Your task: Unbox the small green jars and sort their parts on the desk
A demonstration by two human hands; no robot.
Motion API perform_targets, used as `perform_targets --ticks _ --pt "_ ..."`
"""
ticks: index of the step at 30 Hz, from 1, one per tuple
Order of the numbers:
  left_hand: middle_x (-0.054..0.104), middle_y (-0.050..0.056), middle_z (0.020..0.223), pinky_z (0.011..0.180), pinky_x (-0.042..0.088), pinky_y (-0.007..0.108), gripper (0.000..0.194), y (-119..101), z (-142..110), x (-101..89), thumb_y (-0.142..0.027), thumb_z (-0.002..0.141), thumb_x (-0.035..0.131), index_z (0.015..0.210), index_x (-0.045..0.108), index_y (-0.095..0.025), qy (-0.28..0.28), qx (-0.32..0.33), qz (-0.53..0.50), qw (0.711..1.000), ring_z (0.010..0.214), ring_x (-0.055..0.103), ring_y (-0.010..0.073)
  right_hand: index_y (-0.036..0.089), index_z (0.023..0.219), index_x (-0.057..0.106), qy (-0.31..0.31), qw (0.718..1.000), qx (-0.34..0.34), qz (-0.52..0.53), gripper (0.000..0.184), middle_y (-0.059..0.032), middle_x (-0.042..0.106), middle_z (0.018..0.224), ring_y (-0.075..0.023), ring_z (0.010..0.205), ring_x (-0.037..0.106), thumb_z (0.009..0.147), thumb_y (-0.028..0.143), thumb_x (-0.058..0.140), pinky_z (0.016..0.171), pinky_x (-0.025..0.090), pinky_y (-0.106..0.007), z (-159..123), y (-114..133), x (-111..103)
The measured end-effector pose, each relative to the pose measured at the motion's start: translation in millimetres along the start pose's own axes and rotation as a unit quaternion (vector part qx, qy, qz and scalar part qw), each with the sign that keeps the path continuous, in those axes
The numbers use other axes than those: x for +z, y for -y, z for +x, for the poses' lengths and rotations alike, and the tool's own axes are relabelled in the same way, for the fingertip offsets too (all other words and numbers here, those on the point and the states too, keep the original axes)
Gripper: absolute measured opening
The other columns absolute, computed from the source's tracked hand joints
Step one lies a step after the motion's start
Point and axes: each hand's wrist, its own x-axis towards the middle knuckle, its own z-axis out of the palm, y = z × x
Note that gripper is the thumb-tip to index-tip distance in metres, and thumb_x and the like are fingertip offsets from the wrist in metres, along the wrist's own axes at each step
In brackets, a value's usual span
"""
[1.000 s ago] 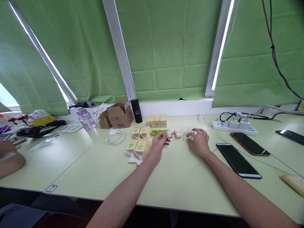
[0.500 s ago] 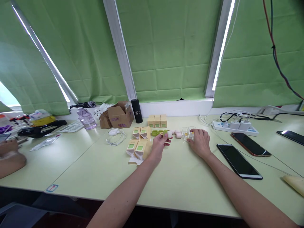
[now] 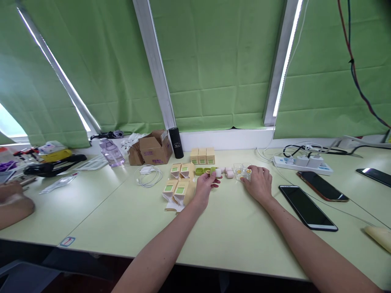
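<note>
1. Uncovered since earlier: clear cups point(image 3: 238, 172), as your right hand point(image 3: 257, 182) slid slightly rightward.
2. Left hand point(image 3: 207, 186): fingers clamped on green-and-white piece point(image 3: 217, 173), left of pink-and-white pieces point(image 3: 229, 173).
3. Right hand: thumb and fingers at cups' right side; cannot tell whether gripping.

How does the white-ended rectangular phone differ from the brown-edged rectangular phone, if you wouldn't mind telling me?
The white-ended phone has white bands at both ends, while the brown-edged phone has a dark front. The white-ended phone lies nearer the person; the brown-edged phone lies closer to the white power strip. Both lie screen up, dark.
</note>
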Motion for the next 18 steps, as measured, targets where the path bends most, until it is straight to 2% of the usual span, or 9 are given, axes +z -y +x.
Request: perform_targets --ticks 8,13,18 --pt "0.077 0.014 0.098 0.071 0.047 0.03 0.053 -3 -2 0.6 -0.06 0.073 0.084 0.095 0.073 -0.014 0.005 -0.008 -0.012 1.0 0.078 0.066 0.0172 0.021 0.129 0.053 -0.005 1.0 -0.008 0.028 0.045 -0.0164 0.061 0.124 -0.0393 0.123 0.044 0.087 0.034 0.065 0.099 0.037 -0.053 0 10 -10" --pt "0.078 0.015 0.095 0.067 0.044 0.028 0.049 -4 -3 -0.2 -0.058 0.076 0.083 0.093 0.072 -0.014 0.022 -0.038 -0.054 0.998 0.075 0.066 0.0172 0.024 0.13 0.054 -0.029 0.989 -0.089 0.111 0.037 -0.0135 0.06 0.131 -0.0366 0.128 0.043 0.093 0.031 0.056 0.106 0.035 -0.053 -4 31 -24" --pt "0.079 0.016 0.088 0.063 0.04 0.028 0.054 -6 -4 0.3 -0.063 0.08 0.077 0.096 0.072 -0.011 0.052 -0.068 -0.071 0.994 0.069 0.066 0.0172 0.028 0.134 0.055 -0.029 0.957 -0.178 0.229 0.036 -0.0099 0.062 0.132 -0.0329 0.129 0.048 0.098 0.026 0.05 0.111 0.038 -0.054 -14 58 -33"
